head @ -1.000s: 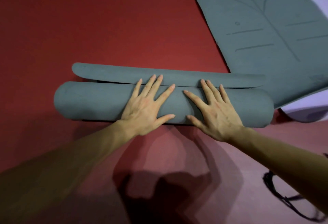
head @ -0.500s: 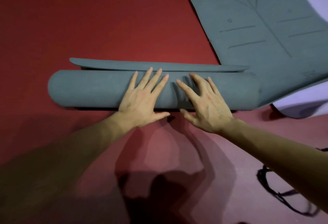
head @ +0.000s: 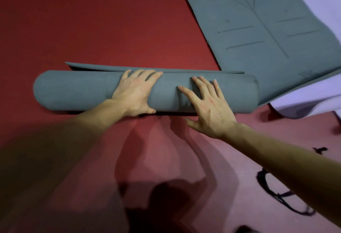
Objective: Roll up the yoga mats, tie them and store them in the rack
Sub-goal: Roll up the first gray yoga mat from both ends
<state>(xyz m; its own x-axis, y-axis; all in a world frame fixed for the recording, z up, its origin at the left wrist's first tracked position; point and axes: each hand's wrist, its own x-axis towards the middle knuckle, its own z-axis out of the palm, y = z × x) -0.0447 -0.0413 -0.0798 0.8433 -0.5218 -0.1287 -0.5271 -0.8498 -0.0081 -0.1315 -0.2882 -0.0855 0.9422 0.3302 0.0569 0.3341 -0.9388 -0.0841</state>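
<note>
A grey yoga mat (head: 77,90) lies rolled into a thick tube across the red floor, with only a thin strip of its free end (head: 88,66) still flat behind the roll. My left hand (head: 135,92) presses flat on the roll left of its middle, fingers reaching over the top. My right hand (head: 206,105) rests flat on the roll's near side to the right, fingers spread. A second grey mat (head: 267,29) with printed alignment lines lies unrolled at the upper right.
A lilac mat (head: 302,101) lies under the unrolled grey mat at the right. A black strap (head: 276,194) lies loose on the floor at the lower right. Red floor (head: 92,20) stretches to the left and behind the roll.
The roll has turned away from me and taken up most of the flat end, which is now a thin strip. Both hands have shifted with it, the left reaching over the top.
</note>
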